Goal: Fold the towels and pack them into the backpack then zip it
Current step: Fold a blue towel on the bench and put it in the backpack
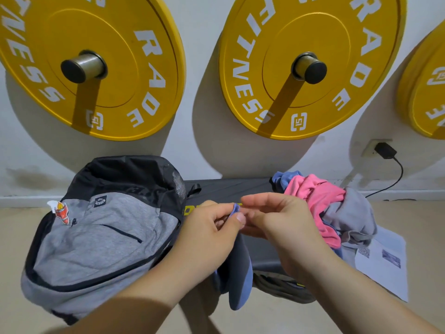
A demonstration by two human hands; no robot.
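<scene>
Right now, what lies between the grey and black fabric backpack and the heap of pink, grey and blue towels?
In the head view: the left hand pinching a hanging blue cloth towel, the right hand at its corner, above the black padded bench.

Both my bare forearms reach in from the bottom edge and angle toward each other, so the wrists converge at mid-frame. My left hand (212,227) lies back-up with fingers curled, its thumb and forefinger pinching a top corner of the blue towel (239,285). My right hand (277,218) sits just beside it, almost knuckle to knuckle, its fingers curled and its fingertips closing on the same corner from the other side, wrist bent slightly inward and forearm a little higher than the left.
</scene>
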